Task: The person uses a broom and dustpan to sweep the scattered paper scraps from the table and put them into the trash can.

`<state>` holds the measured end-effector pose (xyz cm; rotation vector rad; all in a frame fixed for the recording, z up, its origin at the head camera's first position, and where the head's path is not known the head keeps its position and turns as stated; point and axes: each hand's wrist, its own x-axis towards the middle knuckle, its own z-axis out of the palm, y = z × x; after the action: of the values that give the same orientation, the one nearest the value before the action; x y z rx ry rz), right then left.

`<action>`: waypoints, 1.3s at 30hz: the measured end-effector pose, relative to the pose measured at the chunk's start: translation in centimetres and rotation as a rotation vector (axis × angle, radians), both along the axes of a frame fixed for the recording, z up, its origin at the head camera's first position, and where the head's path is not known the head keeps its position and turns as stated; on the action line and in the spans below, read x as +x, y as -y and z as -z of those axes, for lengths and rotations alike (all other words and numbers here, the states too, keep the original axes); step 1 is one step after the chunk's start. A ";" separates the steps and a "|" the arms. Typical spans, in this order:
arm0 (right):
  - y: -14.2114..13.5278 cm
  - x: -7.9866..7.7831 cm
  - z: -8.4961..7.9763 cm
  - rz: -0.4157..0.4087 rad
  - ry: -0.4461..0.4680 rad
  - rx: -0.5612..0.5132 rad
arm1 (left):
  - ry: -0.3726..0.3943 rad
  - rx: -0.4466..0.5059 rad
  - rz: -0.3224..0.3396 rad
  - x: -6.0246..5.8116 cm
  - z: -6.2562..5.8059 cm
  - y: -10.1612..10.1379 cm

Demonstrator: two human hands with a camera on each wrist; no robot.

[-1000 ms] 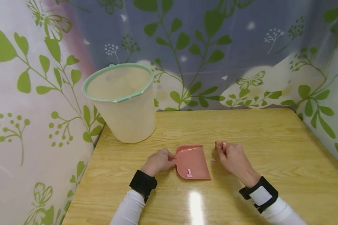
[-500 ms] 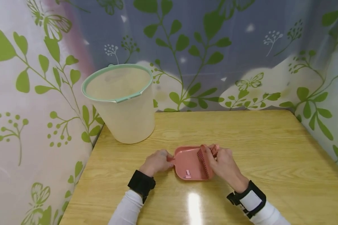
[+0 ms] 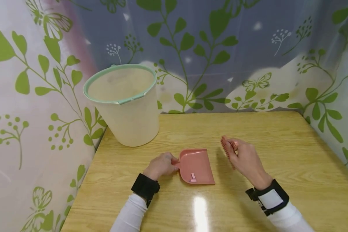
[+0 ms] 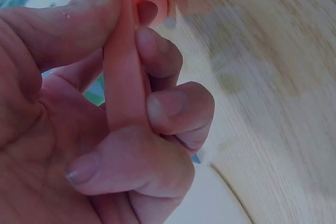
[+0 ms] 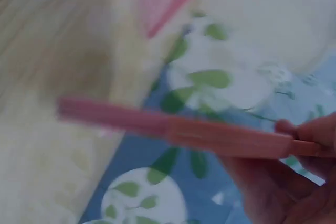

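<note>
My left hand (image 3: 161, 166) grips the handle of a pink dustpan (image 3: 201, 162), which lies on the table with its straight lip to the right. Up close in the left wrist view, the fingers and thumb wrap around the handle (image 4: 123, 87). A few small pink pieces (image 3: 193, 176) sit in the pan's near left part. To the right of the lip, my right hand (image 3: 249, 161) holds a small pink hand brush (image 3: 227, 149), its bristles facing the pan across a gap. Blurred in the right wrist view, the brush (image 5: 226, 137) shows edge-on.
A translucent bucket (image 3: 133, 124) with a mint-green rim stands at the table's back left. The wood table (image 3: 264, 129) meets a leaf-patterned curtain (image 3: 188, 64) behind and at both sides.
The right hand brought the brush left over the dustpan's lip, then drew it back right. A small pink piece that lay beside the lip no longer shows there. The left hand stayed nearly still.
</note>
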<state>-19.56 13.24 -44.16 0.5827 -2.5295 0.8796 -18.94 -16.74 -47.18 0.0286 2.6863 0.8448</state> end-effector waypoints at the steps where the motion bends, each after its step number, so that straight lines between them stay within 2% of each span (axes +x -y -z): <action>1: -0.2 -0.4 0.4 0.007 -0.036 0.060 | 0.002 0.000 -0.001 0.0 0.0 0.0; 3: -0.3 -0.9 1.1 0.010 -0.060 0.125 | 0.002 -0.004 0.001 0.0 0.1 0.0; 5: -0.3 -1.1 1.6 0.002 -0.009 0.102 | 0.002 -0.007 0.007 0.0 0.1 0.0; 8: 0.1 -1.0 1.7 -0.014 0.082 -0.025 | 0.002 -0.001 0.011 0.0 0.1 0.0; 12: 0.5 -0.6 1.5 -0.070 0.222 -0.287 | -0.004 0.000 0.010 -0.1 0.2 -0.1; 16: 0.6 -0.7 1.5 -0.135 0.412 -0.548 | -0.005 -0.009 -0.001 -0.1 0.2 -0.1; 18: 0.4 -1.0 1.8 -0.138 0.506 -0.603 | -0.005 -0.014 -0.007 -0.1 0.3 0.0; 21: -0.3 -1.7 3.1 -0.075 0.581 -0.583 | -0.005 -0.014 -0.002 -0.1 0.3 0.1; 26: -2.8 -2.8 5.1 0.064 0.528 -0.585 | -0.006 -0.018 0.011 -0.2 0.2 0.1; 33: -5.1 -3.4 4.6 0.069 0.451 -0.756 | -0.004 -0.030 0.004 -0.2 0.1 0.1; 37: -5.9 -3.4 4.6 0.149 0.405 -0.632 | 0.000 -0.033 0.011 -0.2 0.1 0.0; 39: -6.2 -3.4 4.9 0.154 0.421 -0.607 | 0.006 -0.036 0.012 -0.1 0.1 -0.1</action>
<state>-22.94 19.44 -49.04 0.0058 -2.3995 1.7545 -19.08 -16.62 -47.32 0.0338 2.6921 0.7908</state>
